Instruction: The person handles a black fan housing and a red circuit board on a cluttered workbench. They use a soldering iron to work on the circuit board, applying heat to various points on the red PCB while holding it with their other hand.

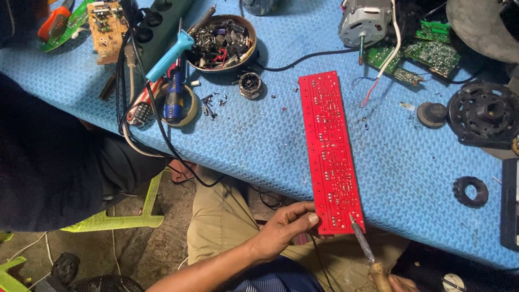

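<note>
**Iron tip on the near end of the red board**

Your long red circuit board (328, 151) lies lengthwise on the blue mat (259, 140), its near end overhanging the table edge. Your left hand (286, 224) pinches that near corner, thumb on top and fingers closed beneath. Your right hand (397, 282) is mostly out of frame at the bottom edge, wrapped around the wooden handle of a soldering iron (363, 246); its tip touches the board's near right corner, just right of your left thumb.

The work looks to be at an early stage: no parts stand on the face you see, and only this near corner is under the iron.

Beyond your left hand, across the mat, sit a small round coil part (250, 85) and a bowl of loose components (222, 43). A blue desoldering pump (169, 55) lies left of the bowl. Far right of the board are green circuit boards (432, 51), a black round hub (483, 112) and a black ring (470, 191). No packages or signs show.
</note>
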